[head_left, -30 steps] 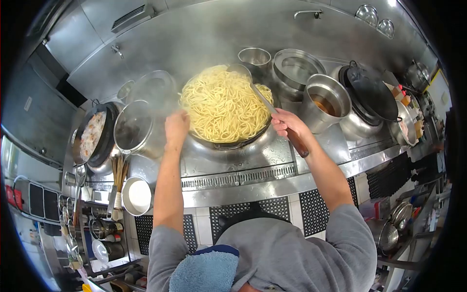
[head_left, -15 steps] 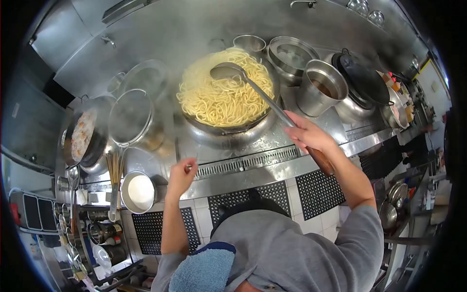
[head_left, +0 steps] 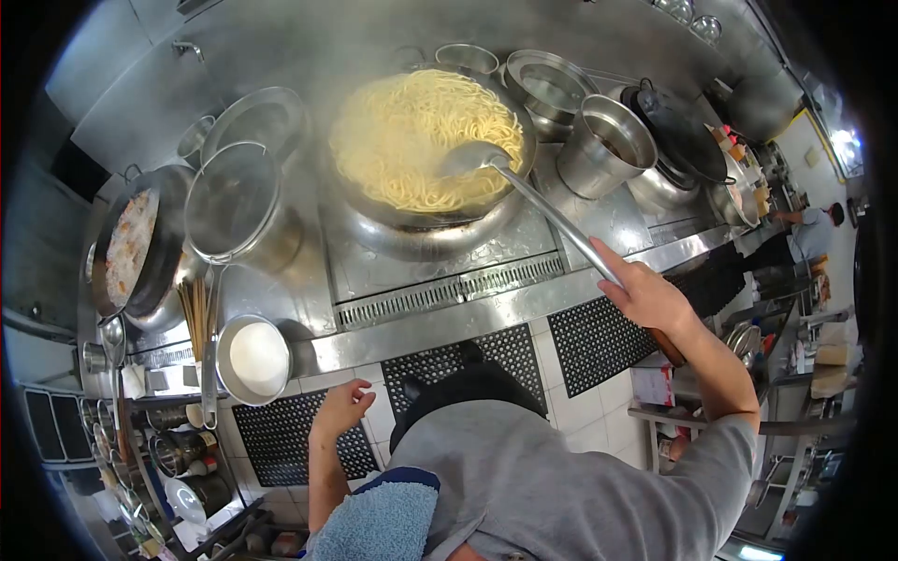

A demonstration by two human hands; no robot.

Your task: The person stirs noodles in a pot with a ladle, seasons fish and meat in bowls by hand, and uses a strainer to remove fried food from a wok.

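Steam rises from a heap of yellow noodles [head_left: 421, 131] in a large wok [head_left: 426, 234]. My right hand [head_left: 644, 294] is wrapped round the long handle of a metal ladle [head_left: 477, 159], whose bowl rests on the right side of the noodles. In front of the counter edge, my left hand [head_left: 344, 407] hangs over the floor mat with its fingers curled together; nothing shows in them. A pot of white contents [head_left: 259, 360] stands left of that hand.
At the left is a wok of pale food [head_left: 131, 248] beside a strainer [head_left: 232, 201] on a pot. Right of the noodles stand a tall metal pot [head_left: 606, 150], a bowl [head_left: 552, 89] and a black pan [head_left: 687, 140]. Another person [head_left: 812, 234] is at the far right.
The ladle bowl has moved from the upper part of the noodles toward their lower right. My right hand has shifted right, my left hand down. The view has turned and another person now shows.
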